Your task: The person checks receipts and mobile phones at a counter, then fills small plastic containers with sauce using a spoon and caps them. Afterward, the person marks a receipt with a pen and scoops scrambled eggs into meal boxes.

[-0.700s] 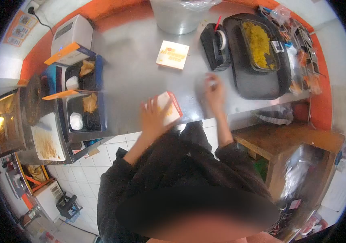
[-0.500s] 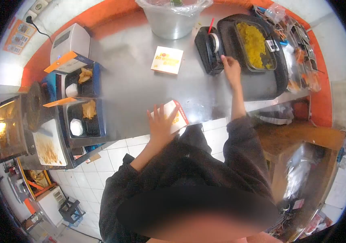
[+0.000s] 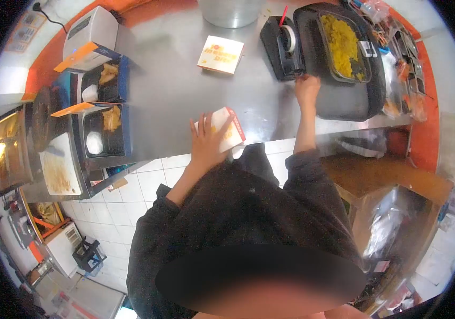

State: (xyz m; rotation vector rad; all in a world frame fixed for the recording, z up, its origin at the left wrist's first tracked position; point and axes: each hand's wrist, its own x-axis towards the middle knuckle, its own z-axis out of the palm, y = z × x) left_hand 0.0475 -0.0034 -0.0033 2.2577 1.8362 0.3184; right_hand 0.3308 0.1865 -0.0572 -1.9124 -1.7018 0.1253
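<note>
My left hand (image 3: 207,139) grips a small white cardboard box (image 3: 232,134) with a red edge at the table's front edge, fingers spread across its top and left side. At the front end of a black tape dispenser (image 3: 278,56), my right hand (image 3: 307,91) has its fingertips pinched together where the tape comes out. The strip itself is too thin to make out. A white roll of tape (image 3: 289,39) sits in the dispenser. Behind my left hand lies another white box (image 3: 220,55) with orange and yellow lettering, its lid closed.
To the right, a black tray (image 3: 339,101) bears a clear container (image 3: 363,78) of yellow food. Two open boxes (image 3: 126,127) with fried food and white wrapped bundles stand left, near a white machine (image 3: 92,34). A metal pot (image 3: 231,13) is at the back. Packaged utensils (image 3: 403,74) lie far right.
My right hand has shifted from the dispenser's right side to its front end, fingertips now closer together. My left hand stays on the box. The whole view has tilted, raising the table in frame.
</note>
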